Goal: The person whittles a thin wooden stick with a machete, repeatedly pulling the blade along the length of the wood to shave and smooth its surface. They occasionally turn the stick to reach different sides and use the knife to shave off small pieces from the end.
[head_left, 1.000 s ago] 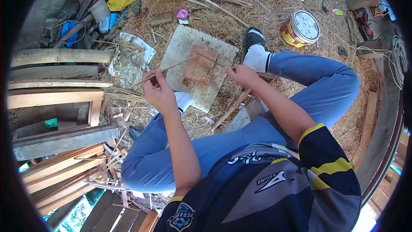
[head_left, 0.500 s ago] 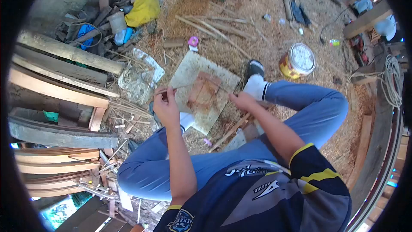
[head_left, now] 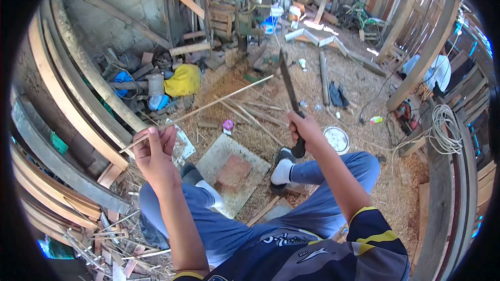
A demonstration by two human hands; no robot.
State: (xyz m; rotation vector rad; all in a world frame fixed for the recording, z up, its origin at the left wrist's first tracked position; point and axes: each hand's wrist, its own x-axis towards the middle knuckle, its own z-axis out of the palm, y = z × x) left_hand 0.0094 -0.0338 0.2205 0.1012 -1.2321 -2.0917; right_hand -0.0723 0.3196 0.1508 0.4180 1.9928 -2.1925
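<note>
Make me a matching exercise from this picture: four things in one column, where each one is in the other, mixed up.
1 thin strip
2 knife
3 tin can
4 yellow bag

a in the right hand, blade up
b on the floor near the white sock
c pinched in the left hand
d among clutter by the wall

Pairs: 1-c, 2-a, 3-b, 4-d

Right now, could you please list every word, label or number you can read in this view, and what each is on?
No text can be read.
Jersey: white chest lettering, too blurred and cut off.
Tin can: mostly the lid shows, no label legible.
Small packet on the ground: too small.
Knife in right hand, stick in left hand: no markings visible.
</note>
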